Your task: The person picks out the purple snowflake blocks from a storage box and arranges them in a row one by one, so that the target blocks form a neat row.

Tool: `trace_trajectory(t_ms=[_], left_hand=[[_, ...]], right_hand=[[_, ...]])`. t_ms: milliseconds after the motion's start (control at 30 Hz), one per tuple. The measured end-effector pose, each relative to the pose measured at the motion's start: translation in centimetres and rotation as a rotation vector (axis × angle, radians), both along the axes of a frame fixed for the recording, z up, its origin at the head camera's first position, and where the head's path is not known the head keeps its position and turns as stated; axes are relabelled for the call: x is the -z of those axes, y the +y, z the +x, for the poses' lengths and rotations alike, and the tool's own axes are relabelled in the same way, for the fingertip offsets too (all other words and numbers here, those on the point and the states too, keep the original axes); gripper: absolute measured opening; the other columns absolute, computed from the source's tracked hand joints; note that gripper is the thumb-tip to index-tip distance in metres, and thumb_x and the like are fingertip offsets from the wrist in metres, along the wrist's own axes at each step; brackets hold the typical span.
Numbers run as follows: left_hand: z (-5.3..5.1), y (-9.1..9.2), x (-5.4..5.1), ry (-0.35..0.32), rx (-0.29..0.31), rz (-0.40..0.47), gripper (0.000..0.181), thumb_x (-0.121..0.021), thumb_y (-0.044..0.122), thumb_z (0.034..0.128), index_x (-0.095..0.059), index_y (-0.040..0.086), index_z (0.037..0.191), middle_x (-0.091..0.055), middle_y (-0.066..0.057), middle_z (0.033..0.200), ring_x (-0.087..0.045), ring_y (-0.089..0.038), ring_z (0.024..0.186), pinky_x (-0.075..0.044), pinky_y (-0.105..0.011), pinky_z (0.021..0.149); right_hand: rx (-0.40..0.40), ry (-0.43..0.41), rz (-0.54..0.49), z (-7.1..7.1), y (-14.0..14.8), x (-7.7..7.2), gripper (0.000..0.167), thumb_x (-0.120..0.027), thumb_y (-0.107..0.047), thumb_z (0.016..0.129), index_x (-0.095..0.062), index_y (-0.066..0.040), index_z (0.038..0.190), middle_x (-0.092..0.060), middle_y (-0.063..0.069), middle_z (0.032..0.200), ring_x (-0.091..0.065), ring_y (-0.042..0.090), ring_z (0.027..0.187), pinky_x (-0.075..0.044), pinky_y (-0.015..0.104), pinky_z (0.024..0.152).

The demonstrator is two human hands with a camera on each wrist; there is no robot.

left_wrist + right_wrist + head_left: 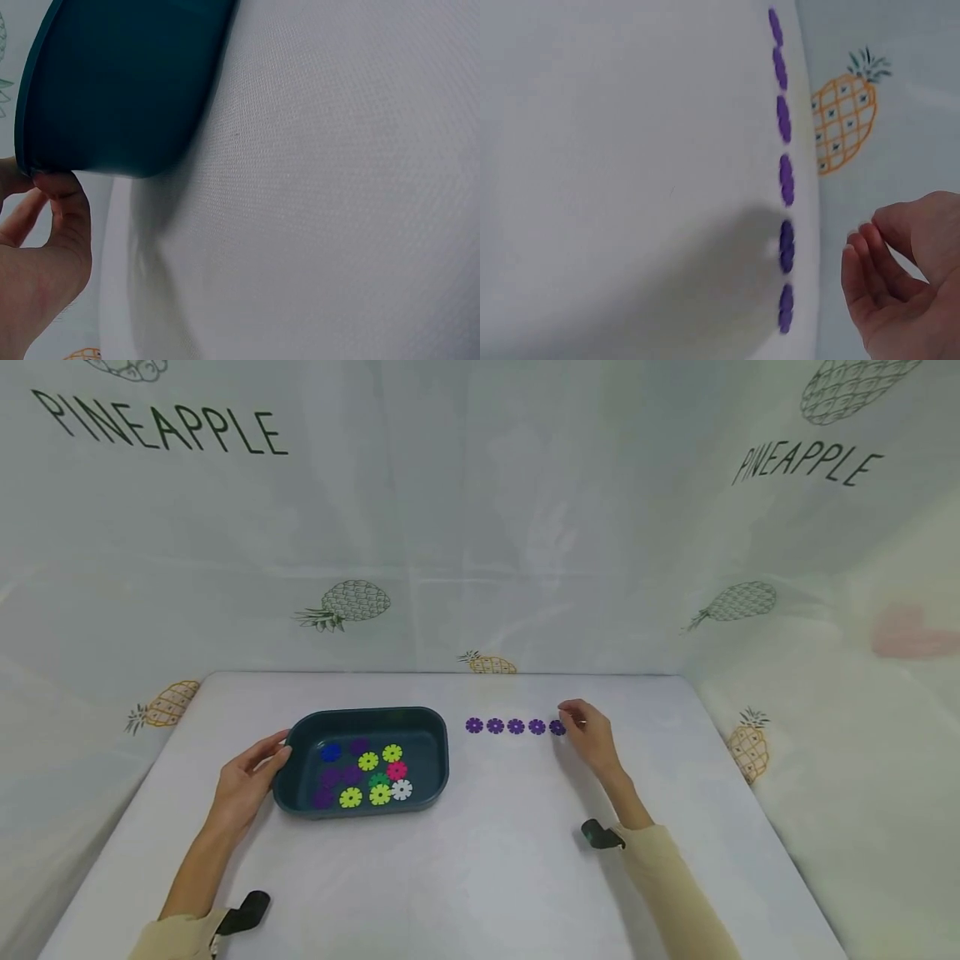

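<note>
At the left of the head view, my left hand (pixel 238 789) grips the end of a dark teal tray (pixel 425 735); the left wrist view has the thumb and fingers of that hand (pixel 49 274) at the rim of the tray (pixel 120 82). Several purple flower-shaped discs (pixel 516 727) lie in a straight, spaced row right of the tray. My right hand (pixel 594 743) is over the row's right end. In the right wrist view this hand (pixel 907 277) has loosely bent fingers beside the purple discs (pixel 784 120), with nothing visible between them.
Inside the tray lie loose yellow discs (pixel 350 797), purple discs (pixel 323 798), a blue disc (pixel 331 752), a pink disc (pixel 397 770), a green disc (pixel 378 780) and a white disc (pixel 402 789). A pineapple-print cloth (pixel 480 527) hangs behind the white table (pixel 480 877).
</note>
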State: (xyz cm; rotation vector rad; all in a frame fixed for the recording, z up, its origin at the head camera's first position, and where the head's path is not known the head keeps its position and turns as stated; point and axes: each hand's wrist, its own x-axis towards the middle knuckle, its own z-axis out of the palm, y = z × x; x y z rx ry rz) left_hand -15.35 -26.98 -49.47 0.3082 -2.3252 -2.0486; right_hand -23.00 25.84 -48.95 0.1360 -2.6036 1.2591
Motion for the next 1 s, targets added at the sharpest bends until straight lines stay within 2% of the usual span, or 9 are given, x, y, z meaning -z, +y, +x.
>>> trace_trajectory(t_ms=[100,333,667,867,1000], left_hand=[[0.0,-0.1,-0.1,-0.002,-0.007,0.008,0.055,-0.068,0.029,0.1013,-0.053,0.005,0.149,-0.055,0.014,0.112,-0.06,0.007,0.092,-0.051,-0.011,0.074],[0.1,-0.2,-0.1,-0.013,0.0,-0.087,0.058,-0.064,0.032,0.1032,-0.049,0.004,0.151,-0.052,0.013,0.115,-0.058,0.011,0.096,-0.051,-0.01,0.077],[0.1,0.2,-0.1,-0.006,-0.005,-0.05,0.057,-0.067,0.033,0.1017,-0.052,0.005,0.15,-0.055,0.013,0.111,-0.06,0.008,0.094,-0.051,-0.011,0.075],[0.2,0.3,-0.1,-0.004,0.0,-0.077,0.059,-0.066,0.036,0.1018,-0.052,0.005,0.15,-0.053,0.011,0.113,-0.059,0.008,0.095,-0.051,-0.01,0.076],[0.3,0.3,-0.1,0.003,0.005,-0.096,0.059,-0.066,0.036,0.1018,-0.052,0.005,0.15,-0.053,0.012,0.113,-0.059,0.008,0.096,-0.051,-0.01,0.076]], right_hand=[[-0.039,0.016,0.007,-0.1,-1.3,-0.5,0.018,-0.062,-0.005,0.103,-0.068,0.006,0.116,-0.07,0.019,0.109,-0.066,0.032,0.101,-0.056,0.044,0.087],[-0.146,0.087,-0.004,-0.2,-4.0,-1.7,0.016,-0.063,-0.006,0.102,-0.069,0.003,0.114,-0.07,0.016,0.104,-0.067,0.029,0.097,-0.057,0.04,0.082],[-0.246,0.106,-0.033,-0.7,-7.7,-2.9,0.016,-0.063,-0.007,0.103,-0.069,0.002,0.115,-0.07,0.013,0.106,-0.066,0.025,0.098,-0.056,0.04,0.086],[-0.305,0.141,-0.041,-0.5,-10.4,-3.4,0.016,-0.062,-0.007,0.103,-0.069,0.002,0.115,-0.07,0.013,0.106,-0.066,0.025,0.097,-0.057,0.04,0.085],[-0.33,0.127,-0.055,-0.3,-12.2,-3.8,0.016,-0.062,-0.008,0.104,-0.069,0.0,0.115,-0.07,0.012,0.106,-0.066,0.023,0.096,-0.058,0.039,0.084]])
